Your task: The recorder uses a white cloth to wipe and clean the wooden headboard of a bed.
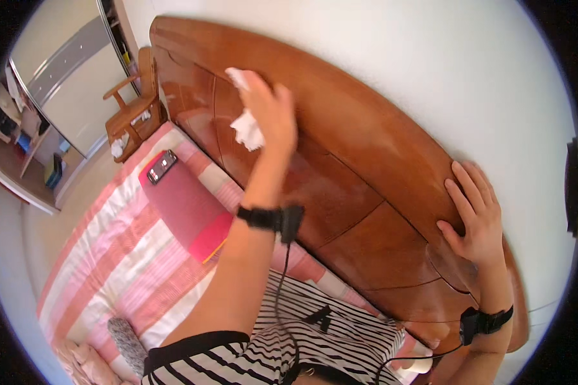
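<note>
My left hand (269, 113) is pressed around a crumpled white tissue or cloth (248, 131) against the upper part of a brown wooden headboard (351, 178). Part of the white piece sticks out past the fingers, and the hand is slightly blurred. My right hand (477, 216) rests with fingers apart on the headboard's top edge, near the wall, holding nothing. Each wrist wears a black strap with a small device and a cable.
A bed with a pink and white striped sheet (125, 240) lies beside the headboard. On it are a pink and red cushion (188, 211), a phone (162, 167) on that cushion, and a grey fuzzy object (126, 344). A wooden chair (137, 103) with crumpled white pieces stands at its far end, near a sliding-door wardrobe (72, 86).
</note>
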### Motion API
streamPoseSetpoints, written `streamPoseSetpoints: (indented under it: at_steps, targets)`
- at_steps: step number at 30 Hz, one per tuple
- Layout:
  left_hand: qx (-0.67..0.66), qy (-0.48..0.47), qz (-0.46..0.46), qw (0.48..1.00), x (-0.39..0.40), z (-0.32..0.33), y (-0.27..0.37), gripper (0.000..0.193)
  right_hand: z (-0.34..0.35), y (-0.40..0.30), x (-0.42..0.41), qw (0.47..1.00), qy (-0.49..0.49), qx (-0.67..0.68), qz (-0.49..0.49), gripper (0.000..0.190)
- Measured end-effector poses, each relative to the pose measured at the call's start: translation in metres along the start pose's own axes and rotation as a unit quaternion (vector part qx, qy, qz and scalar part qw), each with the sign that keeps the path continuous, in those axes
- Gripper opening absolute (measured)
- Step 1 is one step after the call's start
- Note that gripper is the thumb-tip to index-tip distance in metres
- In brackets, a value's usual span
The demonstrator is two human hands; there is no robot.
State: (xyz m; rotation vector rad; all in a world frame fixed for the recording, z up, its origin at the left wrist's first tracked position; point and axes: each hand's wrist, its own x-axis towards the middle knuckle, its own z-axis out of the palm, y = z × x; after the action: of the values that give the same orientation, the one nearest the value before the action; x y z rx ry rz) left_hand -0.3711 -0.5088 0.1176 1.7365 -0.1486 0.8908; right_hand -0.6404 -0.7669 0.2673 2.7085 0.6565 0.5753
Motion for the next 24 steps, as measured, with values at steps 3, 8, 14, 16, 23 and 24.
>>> streamPoseSetpoints:
  at_steps: [3, 8, 14, 16, 23, 24]
  targets:
    - [-0.087, -0.123, 0.299, 0.942, -0.079, 0.009, 0.065, 0.090, -0.001, 0.003, -0.001, 1.000, 0.000, -0.012, -0.005, 0.065]
    - [-0.141, -0.330, 0.501, 0.788, -0.107, 0.007, 0.100, 0.090, 0.005, 0.003, -0.008, 1.000, 0.023, 0.015, 0.014, 0.066]
    - [0.050, -0.112, 0.273, 0.954, 0.057, -0.012, 0.014, 0.081, 0.003, 0.002, -0.008, 0.999, 0.025, 0.026, 0.016, 0.065]
    - [0.066, -0.066, 0.262, 0.960, 0.075, -0.008, -0.004, 0.080, 0.002, 0.000, -0.005, 0.999, 0.025, 0.043, 0.015, 0.066]
    - [-0.024, -0.116, 0.360, 0.925, -0.033, 0.007, 0.068, 0.087, 0.004, 0.005, -0.009, 0.999, 0.032, 0.035, 0.021, 0.069]
    - [-0.028, -0.143, 0.363, 0.920, -0.054, 0.006, 0.083, 0.088, 0.004, 0.005, -0.009, 0.998, 0.037, 0.031, 0.029, 0.072]
